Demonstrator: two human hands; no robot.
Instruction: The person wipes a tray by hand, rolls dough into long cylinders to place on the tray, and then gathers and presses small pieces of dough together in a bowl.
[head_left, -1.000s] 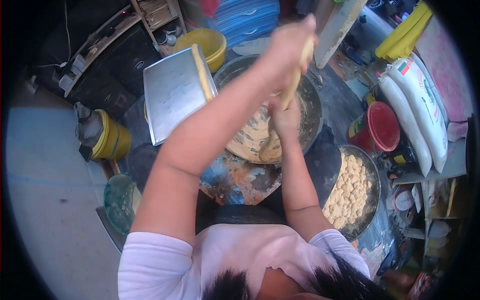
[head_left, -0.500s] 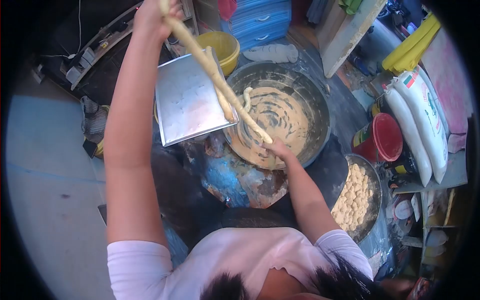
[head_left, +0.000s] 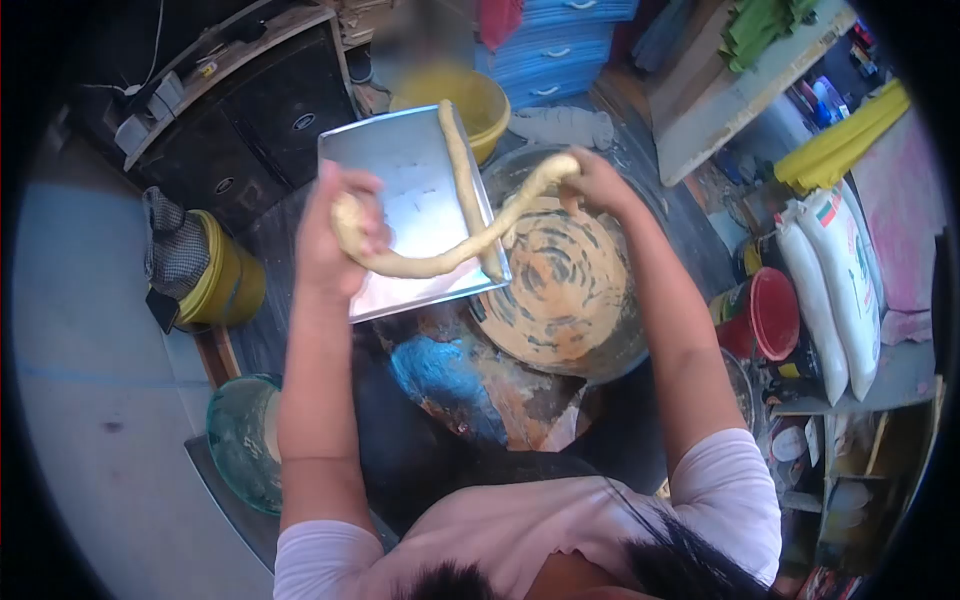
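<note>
One long rope of dough [head_left: 430, 265], pale and soft, hangs in a sagging curve between a person's left hand [head_left: 345, 225] and right hand [head_left: 598, 185]. The left hand, slightly blurred, curls around one end, with the thumb and fingers on either side of it and the tip of the dough showing between them. The right hand is closed on the other end, farther from the person's body, its fingers pinching the dough. Just beside the left hand, to its right, lies a shiny metal tray [head_left: 400, 190], tilted in view. A second dough strip [head_left: 462, 170] lies lengthwise along the tray's right side, and the held rope crosses above its lower part. Below and around the right hand is a wide, round, dark basin [head_left: 615, 355], its bottom coated with tan smears in rings. Beyond the tray, ahead of both hands, are a yellow tub [head_left: 490, 110] and blue drawers [head_left: 560, 50]. Well to the right of the right hand are a red bucket [head_left: 775, 315] and white sacks [head_left: 825, 290]. Nearer the body than the left hand, off to its left, sits a green bowl [head_left: 235, 450].
</note>
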